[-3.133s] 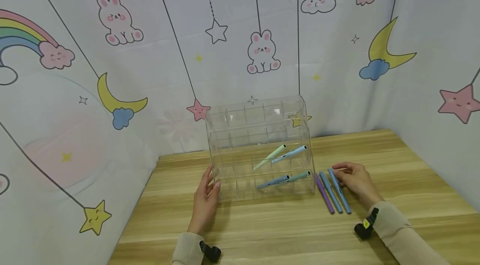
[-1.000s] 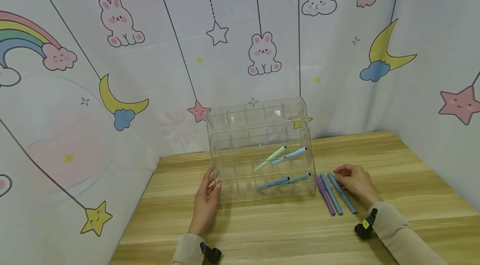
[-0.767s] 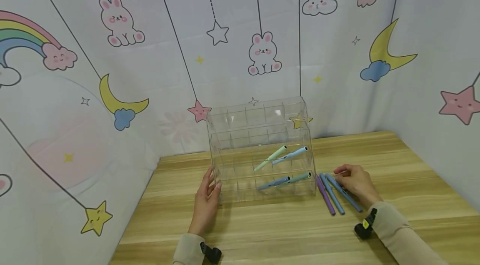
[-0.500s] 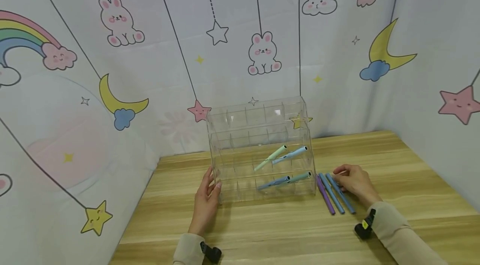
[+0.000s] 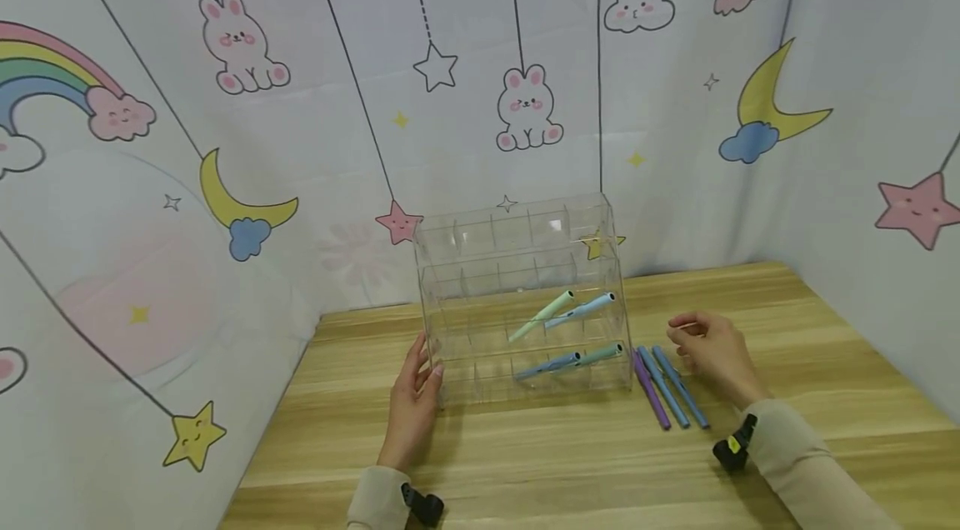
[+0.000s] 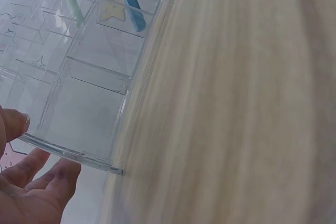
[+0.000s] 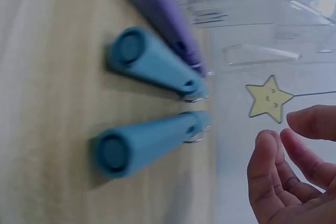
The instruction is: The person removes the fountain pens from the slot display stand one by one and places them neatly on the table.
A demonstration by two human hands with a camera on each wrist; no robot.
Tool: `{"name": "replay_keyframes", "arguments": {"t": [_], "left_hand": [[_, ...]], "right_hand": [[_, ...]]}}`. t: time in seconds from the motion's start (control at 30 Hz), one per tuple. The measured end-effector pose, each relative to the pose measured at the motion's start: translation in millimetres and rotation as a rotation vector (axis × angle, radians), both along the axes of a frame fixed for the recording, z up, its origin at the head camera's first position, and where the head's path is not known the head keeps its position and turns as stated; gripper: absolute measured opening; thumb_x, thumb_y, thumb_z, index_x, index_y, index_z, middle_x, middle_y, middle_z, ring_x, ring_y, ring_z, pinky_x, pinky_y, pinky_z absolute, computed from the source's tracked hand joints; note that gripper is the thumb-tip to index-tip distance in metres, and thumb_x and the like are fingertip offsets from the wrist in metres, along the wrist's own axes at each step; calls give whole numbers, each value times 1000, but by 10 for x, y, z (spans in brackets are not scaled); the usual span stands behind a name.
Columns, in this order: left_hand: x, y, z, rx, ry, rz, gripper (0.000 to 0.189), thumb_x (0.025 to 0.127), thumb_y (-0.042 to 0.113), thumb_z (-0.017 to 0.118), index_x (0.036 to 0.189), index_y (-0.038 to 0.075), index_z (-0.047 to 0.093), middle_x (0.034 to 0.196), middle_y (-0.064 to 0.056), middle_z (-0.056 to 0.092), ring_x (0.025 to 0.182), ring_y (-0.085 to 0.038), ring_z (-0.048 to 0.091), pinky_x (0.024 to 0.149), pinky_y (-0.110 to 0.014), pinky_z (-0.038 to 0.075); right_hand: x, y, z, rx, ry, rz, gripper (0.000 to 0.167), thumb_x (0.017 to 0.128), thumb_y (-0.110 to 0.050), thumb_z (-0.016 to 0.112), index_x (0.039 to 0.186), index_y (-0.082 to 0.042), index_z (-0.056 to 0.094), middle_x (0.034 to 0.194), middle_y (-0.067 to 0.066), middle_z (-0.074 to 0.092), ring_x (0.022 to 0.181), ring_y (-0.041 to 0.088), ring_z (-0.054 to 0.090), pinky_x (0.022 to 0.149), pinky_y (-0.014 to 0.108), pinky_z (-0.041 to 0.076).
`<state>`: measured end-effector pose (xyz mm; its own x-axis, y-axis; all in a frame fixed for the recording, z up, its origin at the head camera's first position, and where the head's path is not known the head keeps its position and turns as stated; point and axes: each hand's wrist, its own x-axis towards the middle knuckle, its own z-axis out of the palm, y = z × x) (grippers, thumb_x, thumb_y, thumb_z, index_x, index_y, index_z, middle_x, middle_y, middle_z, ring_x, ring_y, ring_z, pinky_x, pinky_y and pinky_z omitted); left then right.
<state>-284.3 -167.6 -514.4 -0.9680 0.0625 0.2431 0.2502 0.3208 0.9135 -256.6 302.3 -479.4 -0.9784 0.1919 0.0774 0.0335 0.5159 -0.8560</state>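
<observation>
In the head view a clear acrylic pen rack [image 5: 517,297] with tiered compartments stands on the table. My left hand [image 5: 414,405] holds its left side panel, with the thumb on one face and fingers on the other in the left wrist view. A light green pen [image 5: 542,316] and a pale blue pen [image 5: 581,310] lean in a middle tier. A blue pen [image 5: 549,366] and a green pen [image 5: 600,353] lie in the lowest tier. Right of the rack lie a purple pen [image 5: 651,388] and two blue pens [image 7: 152,142]. Beside them my right hand [image 5: 716,353] hovers, fingers loosely curled, holding nothing.
The wood-grain table [image 5: 525,463] reaches back to a white curtain [image 5: 337,138] printed with rabbits, stars and moons, which also hangs at both sides. Each wrist wears a small black camera [image 5: 423,505].
The rightmost blue pen has shifted left at its far end and its near end swung right, then partly back. My right hand has come off it and risen slightly. My left hand stays put.
</observation>
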Motion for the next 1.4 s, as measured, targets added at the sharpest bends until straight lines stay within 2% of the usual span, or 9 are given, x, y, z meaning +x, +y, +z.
{"name": "replay_keyframes", "arguments": {"t": [0.2,0.5,0.73,0.97,1.2,1.4], "left_hand": [[0,-7,0,4,-6,0,64,113,21,57,170,36,32,165,-24,47,143,-45,60,113,-58,56],[10,4,6,9,-10,1,65,113,20,57,170,36,31,165,-24,47,143,-45,60,114,-58,56],[14,7,5,-3,-9,4,64,113,20,57,170,35,31,165,-25,47,143,-45,60,113,-59,56],[1,1,-9,3,0,1,64,113,21,57,170,35,31,165,-24,47,142,-45,60,113,-58,56],[-12,-6,-22,0,14,-1,64,113,20,57,170,34,31,165,-25,47,142,-46,60,113,-58,56],[-13,0,-17,-10,15,-1,64,113,19,57,170,33,31,165,-25,47,142,-46,60,113,-58,56]], "right_hand": [[20,-59,180,-48,32,-8,47,109,-32,65,139,4,64,126,28,73,88,12,73,72,29,66],[57,-162,286,-110,38,-3,47,107,-31,68,139,4,64,123,22,75,88,11,72,75,31,66],[98,-202,312,-151,66,12,46,106,-28,70,137,5,64,110,9,77,87,13,73,75,32,67],[110,-239,317,-244,75,58,43,105,-28,73,133,4,67,96,-15,74,85,9,73,75,30,66],[138,-309,344,-321,45,92,37,105,-24,73,131,2,68,95,-15,75,84,8,73,76,30,66],[182,-447,359,-370,7,113,42,104,-21,73,135,7,64,95,-16,74,86,9,73,76,30,65]]}}
